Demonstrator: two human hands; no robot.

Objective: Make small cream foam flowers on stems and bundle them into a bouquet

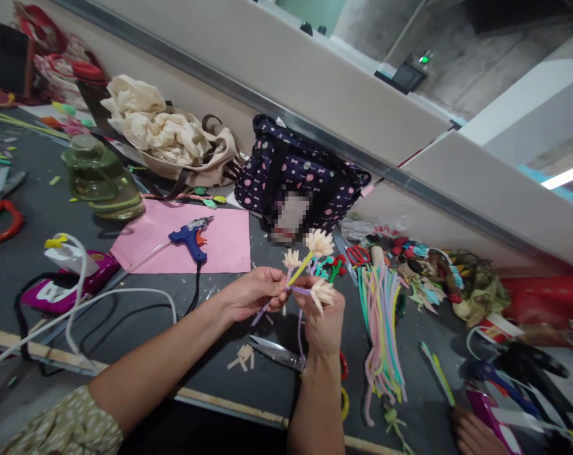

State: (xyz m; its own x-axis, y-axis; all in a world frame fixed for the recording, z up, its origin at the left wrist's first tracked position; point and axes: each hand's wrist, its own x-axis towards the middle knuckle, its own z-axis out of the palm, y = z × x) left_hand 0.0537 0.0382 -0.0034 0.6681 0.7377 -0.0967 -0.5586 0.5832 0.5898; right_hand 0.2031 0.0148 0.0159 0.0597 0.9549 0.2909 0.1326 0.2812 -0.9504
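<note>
My left hand (pixel 262 292) pinches the stems of pipe-cleaner flowers with cream petals. One cream flower (pixel 320 242) stands on a yellow-green stem, and a second flower (pixel 323 293) on a purple stem lies across my right hand (pixel 322 316). A smaller cream bloom (pixel 292 258) rises behind my left fingers. The right hand's fingers are curled close against the same stems, partly hidden behind the blooms. Below my hands, scissors (pixel 279 353) lie on the dark table, partly covered by my right forearm, beside small cream pieces (pixel 243 357).
A blue glue gun (pixel 190 238) rests on pink paper (pixel 229 237). At the left stand a green bottle (pixel 99 180) and a purple power strip (pixel 68 284) with cables. Pastel pipe cleaners (pixel 382 328) lie right. A dotted bag (pixel 300 174) leans behind. Another person's hand (pixel 476 433) is lower right.
</note>
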